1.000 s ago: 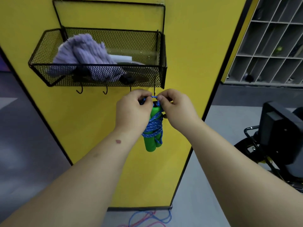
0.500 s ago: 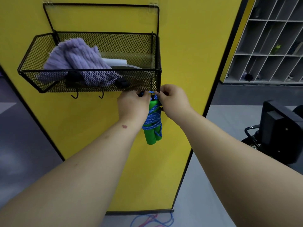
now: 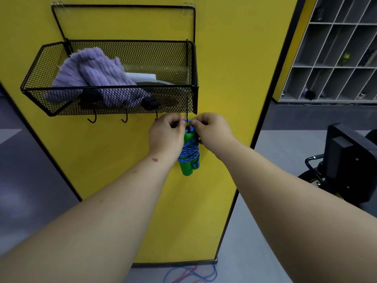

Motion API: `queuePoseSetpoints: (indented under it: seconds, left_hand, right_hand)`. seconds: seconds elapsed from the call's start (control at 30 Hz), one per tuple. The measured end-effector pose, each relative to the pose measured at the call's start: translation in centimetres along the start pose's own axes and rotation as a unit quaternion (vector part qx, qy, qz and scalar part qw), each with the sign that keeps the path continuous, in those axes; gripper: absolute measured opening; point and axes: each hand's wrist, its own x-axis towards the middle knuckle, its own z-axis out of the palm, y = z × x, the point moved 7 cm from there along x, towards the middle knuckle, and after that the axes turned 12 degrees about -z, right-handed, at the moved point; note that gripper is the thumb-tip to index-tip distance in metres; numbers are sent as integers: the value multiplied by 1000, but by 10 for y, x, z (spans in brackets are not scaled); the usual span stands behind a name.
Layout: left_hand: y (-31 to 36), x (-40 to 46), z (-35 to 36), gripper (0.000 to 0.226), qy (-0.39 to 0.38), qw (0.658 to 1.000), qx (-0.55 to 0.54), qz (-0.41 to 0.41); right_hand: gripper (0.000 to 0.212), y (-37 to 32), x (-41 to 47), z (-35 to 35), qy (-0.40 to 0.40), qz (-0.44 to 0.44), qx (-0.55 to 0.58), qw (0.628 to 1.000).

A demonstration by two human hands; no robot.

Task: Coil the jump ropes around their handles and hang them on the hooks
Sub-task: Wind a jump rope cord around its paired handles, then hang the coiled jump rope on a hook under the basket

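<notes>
A jump rope (image 3: 188,154) with green handles and blue cord coiled round them hangs below a black mesh basket (image 3: 114,99) on a yellow panel. My left hand (image 3: 166,133) and my right hand (image 3: 212,129) each pinch a short blue loop of the cord at the rightmost hook (image 3: 187,119) under the basket. The hook's tip is hidden by my fingers. Other hooks (image 3: 92,119) further left hang bare. More rope (image 3: 189,274), blue and red, lies on the floor at the panel's foot.
The basket holds a purple fuzzy cloth (image 3: 91,78), a white item and dark objects. A black chair (image 3: 346,160) stands at the right. Grey cubby shelves (image 3: 336,54) fill the back right. Grey floor lies on both sides of the panel.
Both hands have risen slightly with the rope loop toward the rightmost hook under the basket. The view has shifted a little.
</notes>
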Motion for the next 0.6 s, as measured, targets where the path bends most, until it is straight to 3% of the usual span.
queuePoseSetpoints:
  seconds: [0.23,0.4,0.6]
  left_hand:
    - [-12,-21,-10,36,12,998,18,58]
    - [-34,-49,-34,42,42,992,58,106]
    - [-118,-91,-57,48,18,983,124,137]
  right_hand:
    - [21,-2,-20,2,53,-20,-20,998]
    - [17,-18,-62,14,151,-138,-114,972]
    - [29,4,-127,97,80,-226,-186,953]
